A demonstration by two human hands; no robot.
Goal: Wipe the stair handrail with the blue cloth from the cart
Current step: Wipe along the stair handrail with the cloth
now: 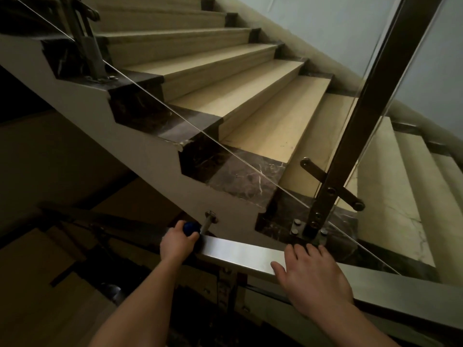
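Head view, nearest first, all positions taken from the handrail (pixel 240 251), a flat brushed-metal rail crossing the lower frame from lower right to centre left.

Right hand (pixel 313 276): lies palm down on top of the handrail at its near, right-hand stretch. Fingers (pixel 295 254) are spread and extended flat, tips reaching over the rail's far edge; nothing is held in them.

Left hand (pixel 179 240): placed further along the handrail, to the left of the right hand and well apart from it. Its fingers are curled shut around the blue cloth (pixel 191 227), bunched into a small wad, of which only a rounded patch shows above the knuckles. The cloth sits against the rail's top face, at the point where the lit stretch of rail gives way to shadow.

Just beyond the cloth, a short round metal bracket (pixel 209 220) runs from the handrail to the pale side wall of the upper flight.

Under the handrail, dark steps of a lower flight are dimly visible; detail there cannot be made out.

Beyond the handrail on the right, a square metal post (pixel 350 146) stands bolted onto a dark marble border, carrying a glass panel (pixel 390 184). Past it, the beige stair treads (pixel 263 116) with dark marble ends climb up and left.
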